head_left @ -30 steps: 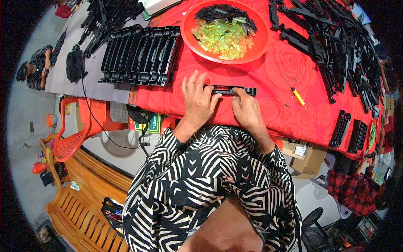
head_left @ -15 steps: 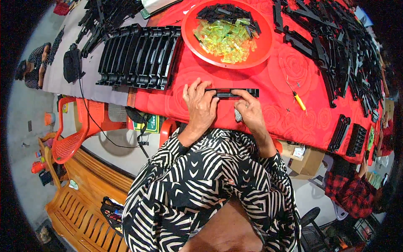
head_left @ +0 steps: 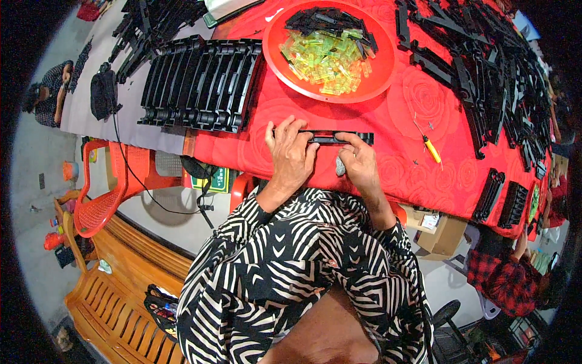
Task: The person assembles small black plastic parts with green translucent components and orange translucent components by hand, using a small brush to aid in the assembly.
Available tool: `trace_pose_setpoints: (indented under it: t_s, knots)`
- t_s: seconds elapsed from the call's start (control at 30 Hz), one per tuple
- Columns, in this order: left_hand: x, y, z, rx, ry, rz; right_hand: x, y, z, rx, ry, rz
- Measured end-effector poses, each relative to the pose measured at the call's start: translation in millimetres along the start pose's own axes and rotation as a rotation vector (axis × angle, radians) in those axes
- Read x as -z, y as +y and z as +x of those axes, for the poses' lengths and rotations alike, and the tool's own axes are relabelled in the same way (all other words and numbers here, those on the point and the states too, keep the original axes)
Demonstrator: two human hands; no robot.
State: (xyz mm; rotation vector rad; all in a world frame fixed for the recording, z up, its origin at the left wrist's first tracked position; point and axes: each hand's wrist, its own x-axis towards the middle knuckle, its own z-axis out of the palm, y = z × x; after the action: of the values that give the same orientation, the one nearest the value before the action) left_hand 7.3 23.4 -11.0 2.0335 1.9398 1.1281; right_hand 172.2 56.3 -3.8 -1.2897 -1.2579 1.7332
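A narrow black plastic frame (head_left: 330, 139) with an open slot lies crosswise before me at the near side of the red-covered table. My left hand (head_left: 290, 150) grips its left end, with the fingers bent over it and the thumb at its near edge. At the right part of the same frame, my right hand (head_left: 360, 162) presses with a bent index finger, the thumb close below. A small silvery-grey piece (head_left: 341, 166) shows beside the right thumb; whether the hand holds it, I cannot tell.
Beyond the frame stands a red bowl (head_left: 381, 79) with small yellow-green clear pieces (head_left: 327, 57) and black pieces (head_left: 321, 21). A row of black plastic trays (head_left: 200, 84) is at left. A yellow-handled tool (head_left: 431, 149) and heaped black strips (head_left: 485, 79) lie at right.
Both hands keep hold of the black frame, with only a slight shift of the right fingers. Nothing else has visibly moved on the table.
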Motion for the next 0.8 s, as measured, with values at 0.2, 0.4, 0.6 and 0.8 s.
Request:
trace_pose_setpoints:
  t_s: [0.2, 0.4, 0.6, 0.8]
  knots:
    - [1, 0, 0, 0.001, 0.010, 0.019, 5, -13, -1, -0.041, -0.084, 0.019]
    - [0, 1, 1, -0.007, 0.021, -0.004, 6, -19, -6, -0.081, -0.078, 0.093]
    - [1, 2, 1, 0.003, 0.037, -0.021, 6, -20, -8, -0.066, -0.074, 0.095]
    - [2, -1, 1, 0.000, 0.033, -0.037, 6, -21, -9, -0.107, -0.093, 0.167]
